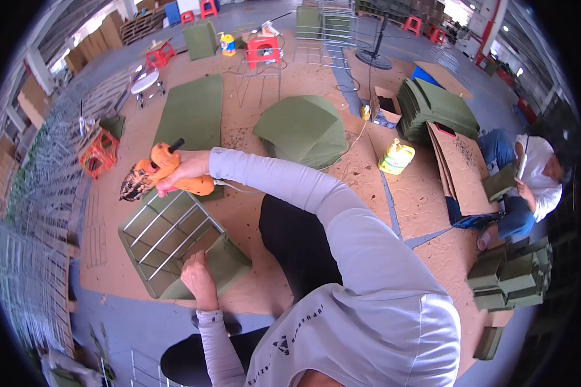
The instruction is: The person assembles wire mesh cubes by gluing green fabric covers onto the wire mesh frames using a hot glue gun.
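My right hand (179,173) is wrapped around an orange gun-shaped tool (201,186) with a black rod and a trailing cable; its front is crusted with dark residue. This tool is held over the far side of a metal wire frame (163,240), which stands tilted on the floor with green felt-like sheet (231,263) around it. At the frame's near side, my left hand (199,276) is closed with the fingers curled against the green sheet's edge. What the fingertips pinch is partly hidden.
Beyond lie a flat green sheet (190,109) and a draped green pile (303,129) on cardboard (239,219). A yellow jug (396,157) stands right. There a seated co-worker (529,174) handles a green piece near stacked green sheets (436,106). Wire frames (35,277) crowd the left.
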Tool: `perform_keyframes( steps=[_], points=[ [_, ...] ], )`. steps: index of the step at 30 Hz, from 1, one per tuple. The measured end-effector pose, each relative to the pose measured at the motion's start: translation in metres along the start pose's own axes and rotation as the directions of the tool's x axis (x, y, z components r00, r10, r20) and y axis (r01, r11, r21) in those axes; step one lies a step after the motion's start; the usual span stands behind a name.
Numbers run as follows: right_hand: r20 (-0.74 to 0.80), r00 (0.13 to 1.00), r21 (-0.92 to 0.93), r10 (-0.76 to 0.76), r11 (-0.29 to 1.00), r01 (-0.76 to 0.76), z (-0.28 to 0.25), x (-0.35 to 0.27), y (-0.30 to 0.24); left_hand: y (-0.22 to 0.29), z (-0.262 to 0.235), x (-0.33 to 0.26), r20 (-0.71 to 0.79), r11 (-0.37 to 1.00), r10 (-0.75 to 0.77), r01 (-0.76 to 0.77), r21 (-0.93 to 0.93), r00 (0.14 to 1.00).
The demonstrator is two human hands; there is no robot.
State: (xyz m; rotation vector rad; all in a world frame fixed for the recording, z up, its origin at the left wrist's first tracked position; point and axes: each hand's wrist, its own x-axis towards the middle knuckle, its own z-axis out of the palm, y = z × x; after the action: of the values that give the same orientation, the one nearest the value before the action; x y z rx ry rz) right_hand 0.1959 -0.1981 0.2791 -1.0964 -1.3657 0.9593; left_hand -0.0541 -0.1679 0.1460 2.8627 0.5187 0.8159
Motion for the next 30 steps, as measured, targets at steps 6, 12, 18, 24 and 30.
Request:
perform_keyframes(
  steps=[6,12,18,24,30],
  points=[
    [0.121,0.985,0.21,0.123,0.967,-0.146,0.036,-0.037,0.054,-0.004,-0.007,-0.002,0.051,0.999,-0.042,0.042,-0.011,0.998],
    [0.095,0.967,0.472,0.238,0.844,-0.254,0.041,-0.05,0.068,-0.019,-0.023,-0.017,-0.024,0.998,-0.051,0.052,0.046,0.998],
    [0.158,0.947,0.485,0.281,0.813,-0.322,0.019,-0.07,0.07,-0.026,-0.039,-0.041,-0.037,0.985,-0.149,0.152,0.078,0.988],
    [0.194,0.864,0.395,0.465,0.769,-0.503,0.029,-0.094,0.071,-0.028,-0.032,-0.059,-0.055,0.982,-0.172,0.176,0.074,0.984],
    [0.318,0.826,0.211,0.466,0.814,-0.541,0.027,-0.092,0.059,-0.039,-0.036,-0.062,-0.185,0.92,-0.335,0.363,0.149,0.924]
  ],
)
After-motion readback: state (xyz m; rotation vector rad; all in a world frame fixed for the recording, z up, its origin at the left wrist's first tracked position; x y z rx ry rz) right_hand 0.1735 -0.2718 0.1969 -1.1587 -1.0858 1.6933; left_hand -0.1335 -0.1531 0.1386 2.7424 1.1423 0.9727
